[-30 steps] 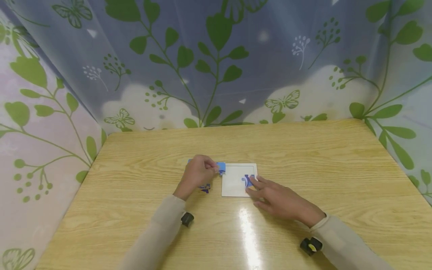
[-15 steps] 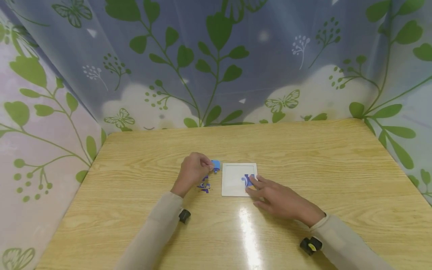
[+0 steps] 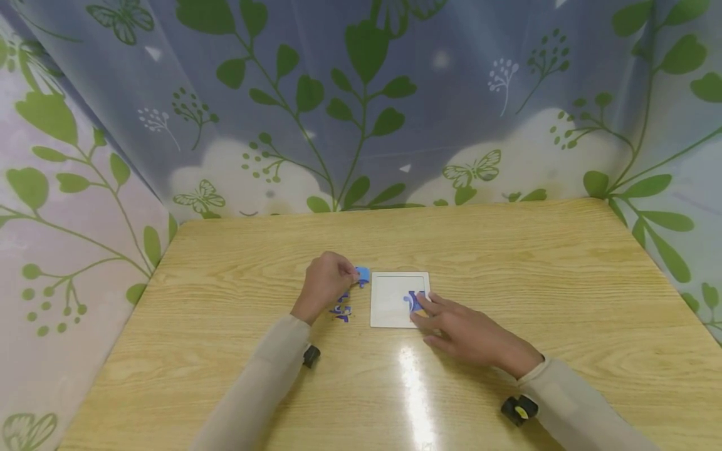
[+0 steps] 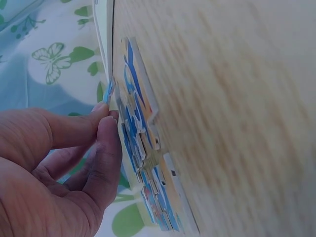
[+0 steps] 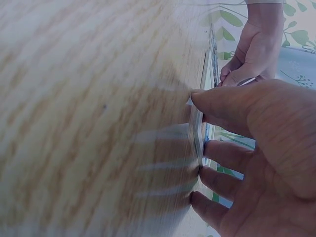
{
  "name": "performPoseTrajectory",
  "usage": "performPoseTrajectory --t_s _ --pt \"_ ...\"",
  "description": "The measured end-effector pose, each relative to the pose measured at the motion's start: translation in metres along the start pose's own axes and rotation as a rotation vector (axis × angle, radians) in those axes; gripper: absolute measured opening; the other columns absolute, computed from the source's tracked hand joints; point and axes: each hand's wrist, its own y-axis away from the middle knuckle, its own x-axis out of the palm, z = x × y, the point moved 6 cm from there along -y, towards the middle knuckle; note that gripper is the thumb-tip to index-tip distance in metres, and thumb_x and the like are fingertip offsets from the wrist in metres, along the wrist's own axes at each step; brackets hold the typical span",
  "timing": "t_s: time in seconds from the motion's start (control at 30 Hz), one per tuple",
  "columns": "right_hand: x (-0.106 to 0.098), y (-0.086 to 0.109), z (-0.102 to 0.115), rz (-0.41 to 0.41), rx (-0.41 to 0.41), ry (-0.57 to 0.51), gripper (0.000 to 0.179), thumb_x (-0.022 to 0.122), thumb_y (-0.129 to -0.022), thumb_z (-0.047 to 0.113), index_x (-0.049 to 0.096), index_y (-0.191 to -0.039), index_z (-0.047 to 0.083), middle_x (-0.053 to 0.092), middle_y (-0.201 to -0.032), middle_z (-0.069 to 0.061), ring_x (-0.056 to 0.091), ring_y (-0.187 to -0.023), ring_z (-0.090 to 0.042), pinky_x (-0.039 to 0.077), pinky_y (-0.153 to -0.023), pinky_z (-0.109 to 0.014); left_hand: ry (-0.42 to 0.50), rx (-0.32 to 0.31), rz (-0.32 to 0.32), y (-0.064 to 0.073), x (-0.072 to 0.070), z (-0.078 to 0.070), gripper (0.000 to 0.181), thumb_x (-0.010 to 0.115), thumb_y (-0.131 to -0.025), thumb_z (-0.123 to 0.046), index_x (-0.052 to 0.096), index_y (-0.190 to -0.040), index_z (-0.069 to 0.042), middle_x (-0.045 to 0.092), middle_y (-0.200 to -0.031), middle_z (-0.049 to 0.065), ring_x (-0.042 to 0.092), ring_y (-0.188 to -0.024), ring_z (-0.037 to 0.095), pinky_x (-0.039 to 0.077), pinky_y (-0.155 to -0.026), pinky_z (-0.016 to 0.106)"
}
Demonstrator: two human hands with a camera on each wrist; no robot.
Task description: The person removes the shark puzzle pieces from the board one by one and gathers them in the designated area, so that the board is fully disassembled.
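My left hand (image 3: 327,279) pinches a light blue jigsaw piece (image 3: 363,275) between thumb and forefinger, just left of the white puzzle tray (image 3: 389,322). In the left wrist view, the held piece (image 4: 108,90) shows edge-on at the fingertips. My right hand (image 3: 465,329) rests at the tray's right side with its fingers extended. Its fingertips lie on a blue and orange jigsaw piece (image 3: 414,302) inside the tray and along the rim. In the right wrist view, the thumb and fingers touch the edge of the tray (image 5: 198,133).
Several loose jigsaw pieces (image 3: 341,310) lie on the wooden table (image 3: 254,250) left of the tray, partly hidden by my left hand. Some of the loose pieces (image 4: 136,106) nearly touch one another in the left wrist view. A leaf-patterned curtain (image 3: 361,125) hangs behind the table.
My left hand has drawn the light blue piece leftward, off the tray's upper left corner, then shifted it slightly back right. My right hand has stayed in place.
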Motion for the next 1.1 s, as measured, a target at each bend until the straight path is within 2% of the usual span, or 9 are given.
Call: performPoseTrajectory --t_s 0.17,0.33,0.57,0.87,1.1 --pt "-0.001 0.0 0.0 -0.002 -0.007 -0.009 0.046 0.065 -0.099 0.014 0.055 -0.142 0.0 0.034 -0.155 -0.028 0.031 -0.143 -0.05 0.031 -0.113 -0.06 -0.018 0.012 -0.002 -0.001 0.002 -0.001 0.005 0.081 -0.086 -0.008 0.078 -0.083 -0.005 0.072 -0.077 0.003 0.063 -0.065 0.014 0.053 -0.062 0.029" --pt "-0.001 0.001 0.0 -0.006 -0.01 -0.008 0.045 0.065 -0.1 0.014 0.056 -0.142 0.0 0.034 -0.155 -0.028 0.032 -0.142 -0.05 0.031 -0.112 -0.06 -0.035 0.014 -0.012 -0.001 0.001 -0.001 0.006 0.081 -0.087 -0.011 0.078 -0.084 -0.007 0.072 -0.079 0.002 0.064 -0.069 0.015 0.054 -0.069 0.034" --pt "-0.002 0.0 0.001 -0.002 -0.012 -0.003 0.045 0.064 -0.1 0.014 0.055 -0.142 0.0 0.034 -0.156 -0.028 0.032 -0.142 -0.051 0.031 -0.112 -0.06 -0.02 0.05 0.003 0.002 0.003 -0.011 0.004 0.081 -0.086 -0.008 0.078 -0.086 -0.005 0.073 -0.081 0.003 0.066 -0.074 0.016 0.055 -0.072 0.036" --pt "0.0 0.001 -0.001 0.014 0.006 0.002 0.045 0.064 -0.101 0.017 0.055 -0.142 0.002 0.033 -0.156 -0.026 0.032 -0.143 -0.049 0.033 -0.112 -0.06 -0.025 0.15 0.094 0.01 0.028 -0.04 0.004 0.08 -0.088 -0.01 0.079 -0.086 -0.006 0.075 -0.083 0.003 0.068 -0.078 0.016 0.055 -0.07 0.031" --pt "-0.001 0.001 -0.003 0.014 0.001 0.0 0.046 0.065 -0.1 0.019 0.056 -0.142 0.003 0.034 -0.156 -0.025 0.033 -0.142 -0.049 0.035 -0.11 -0.06 -0.018 0.171 0.179 0.014 0.052 -0.06 0.005 0.081 -0.086 -0.009 0.079 -0.089 -0.006 0.074 -0.084 0.002 0.067 -0.077 0.014 0.054 -0.072 0.028"
